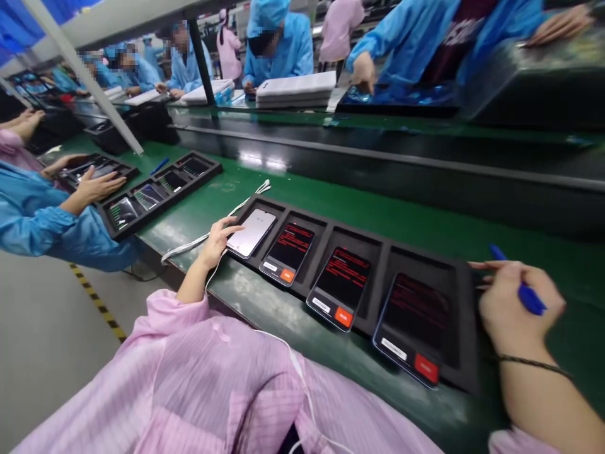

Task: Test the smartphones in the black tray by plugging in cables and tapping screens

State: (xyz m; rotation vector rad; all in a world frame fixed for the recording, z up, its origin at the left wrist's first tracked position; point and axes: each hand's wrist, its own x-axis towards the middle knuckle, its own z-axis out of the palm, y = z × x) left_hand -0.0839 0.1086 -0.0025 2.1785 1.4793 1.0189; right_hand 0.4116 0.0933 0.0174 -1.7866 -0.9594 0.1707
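A black tray lies on the green bench with several phones in its slots. The leftmost phone shows a white screen; the others show red text on black. My left hand rests at the tray's left end, fingertips touching the white-screen phone, fingers loosely spread. My right hand hovers past the tray's right end, closed round a blue pen.
A white cable runs along the bench by my left hand. A neighbour in a blue sleeve handles a second tray of phones at left. A dark conveyor runs behind. More workers sit across it.
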